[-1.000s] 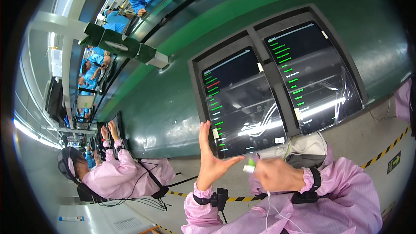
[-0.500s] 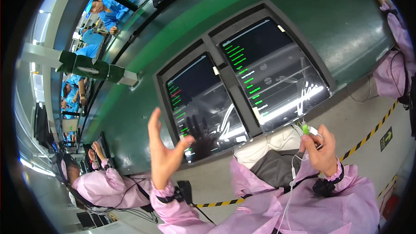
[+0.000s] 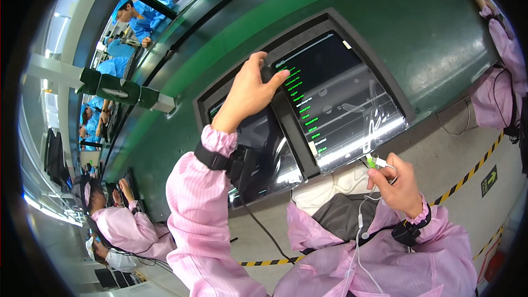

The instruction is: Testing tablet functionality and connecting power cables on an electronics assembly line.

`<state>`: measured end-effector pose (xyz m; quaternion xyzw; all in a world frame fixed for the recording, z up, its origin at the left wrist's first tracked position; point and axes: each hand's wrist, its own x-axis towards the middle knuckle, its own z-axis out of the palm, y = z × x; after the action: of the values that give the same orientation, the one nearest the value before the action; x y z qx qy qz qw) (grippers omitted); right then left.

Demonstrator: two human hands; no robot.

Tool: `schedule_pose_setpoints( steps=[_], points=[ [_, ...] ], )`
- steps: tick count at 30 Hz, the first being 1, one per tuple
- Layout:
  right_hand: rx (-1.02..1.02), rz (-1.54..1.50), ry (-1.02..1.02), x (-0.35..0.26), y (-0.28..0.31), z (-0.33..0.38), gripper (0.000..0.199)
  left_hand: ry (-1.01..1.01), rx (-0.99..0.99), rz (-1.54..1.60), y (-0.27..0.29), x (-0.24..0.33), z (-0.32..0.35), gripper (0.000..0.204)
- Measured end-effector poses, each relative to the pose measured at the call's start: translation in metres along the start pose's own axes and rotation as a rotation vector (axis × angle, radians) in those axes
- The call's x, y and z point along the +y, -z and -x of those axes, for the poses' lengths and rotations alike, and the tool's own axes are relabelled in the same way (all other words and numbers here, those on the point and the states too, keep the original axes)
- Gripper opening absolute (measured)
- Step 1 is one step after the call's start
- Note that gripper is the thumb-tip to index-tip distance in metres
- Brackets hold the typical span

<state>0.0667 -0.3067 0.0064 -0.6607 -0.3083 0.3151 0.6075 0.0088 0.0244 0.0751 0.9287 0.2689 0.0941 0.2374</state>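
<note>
Two dark touchscreen tablets lie side by side in a dark grey two-bay tray on the bench. The right tablet [image 3: 344, 96] shows a list of green lines and has clear film with white glare on it. My left hand [image 3: 250, 91] is over the upper part of the left tablet [image 3: 269, 157], thumb and fingers apart, by the divider of the tray [image 3: 379, 55]. Whether its fingertips touch is unclear. Below the right tablet's near edge, my right hand [image 3: 401, 190] pinches a white cable [image 3: 360, 221] beside a white plug [image 3: 380, 163] and a green piece [image 3: 372, 162].
The green bench [image 3: 434, 33] stretches around the tray. A post wrapped in green [image 3: 118, 89] stands at the left. Pink-sleeved people sit at both sides; blue-clad people [image 3: 140, 19] work across the line. Yellow-black tape [image 3: 467, 173] marks the floor.
My left hand has moved up and right, from the left tablet's lower left side to the divider's upper part. My right hand keeps the cable, slightly lower left in view.
</note>
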Motion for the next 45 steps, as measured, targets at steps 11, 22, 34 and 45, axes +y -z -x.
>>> schedule_pose_setpoints(
  steps=[11,22,34,45],
  points=[
    [0.021,-0.049,0.020,0.005,-0.003,-0.006,0.035,-0.009,-0.088,0.052,-0.028,0.007,-0.030,0.070],
    [0.006,-0.295,-0.100,0.002,-0.006,-0.009,0.025,-0.016,-0.186,0.025,-0.026,0.014,-0.027,0.105],
    [0.406,0.014,0.197,0.009,0.001,-0.001,0.020,-0.090,-0.288,0.016,-0.026,-0.001,-0.026,0.122],
    [-0.073,0.065,0.386,-0.022,-0.062,0.022,0.008,-0.003,-0.100,0.361,-0.012,-0.012,0.001,0.087]
  ],
)
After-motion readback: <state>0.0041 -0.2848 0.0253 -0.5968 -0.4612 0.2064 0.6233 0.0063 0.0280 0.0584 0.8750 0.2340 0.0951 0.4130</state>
